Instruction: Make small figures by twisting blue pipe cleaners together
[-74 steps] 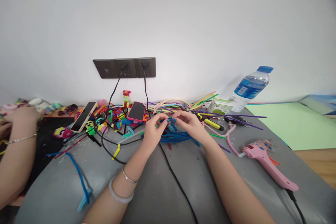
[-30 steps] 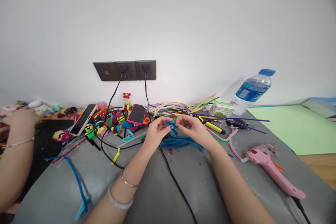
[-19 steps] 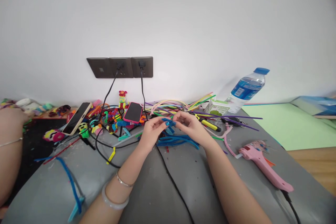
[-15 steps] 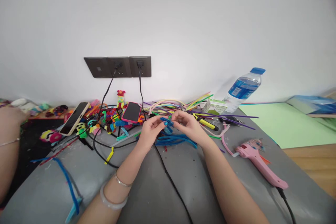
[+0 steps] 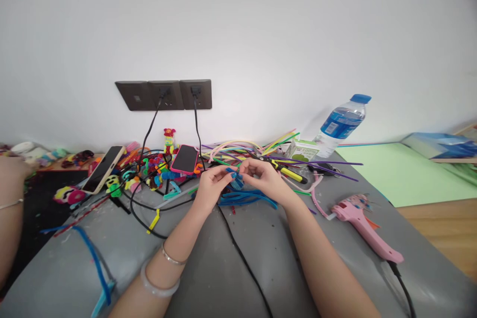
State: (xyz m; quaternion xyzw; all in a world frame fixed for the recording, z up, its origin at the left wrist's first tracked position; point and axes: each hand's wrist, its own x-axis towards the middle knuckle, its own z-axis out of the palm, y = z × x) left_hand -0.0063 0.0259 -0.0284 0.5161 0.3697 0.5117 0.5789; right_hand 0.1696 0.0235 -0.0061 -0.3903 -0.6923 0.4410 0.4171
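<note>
My left hand [image 5: 212,188] and my right hand [image 5: 261,179] meet over the table's middle, fingertips close together. Both pinch a small blue pipe-cleaner piece [image 5: 237,184]; its exact shape is partly hidden by the fingers. Just below them lies a bundle of blue pipe cleaners [image 5: 248,199] on the grey tabletop [image 5: 253,238]. Beyond my right hand rest yellow-and-black pliers [image 5: 292,174], their far end among the loose coloured pipe cleaners [image 5: 238,148].
A pink hot glue gun [image 5: 367,231] lies at the right. Behind it stand a water bottle [image 5: 341,124] and small box [image 5: 302,150]. Two phones [image 5: 103,169] [image 5: 185,159], black cables [image 5: 238,251] and pipe-cleaner figures [image 5: 114,185] crowd the left. Another person's arm [image 5: 9,208] reaches in there.
The view has shifted slightly, so surroundings sit a little further left. Both hands stay together on the blue piece, with the fingertips repositioned slightly.
</note>
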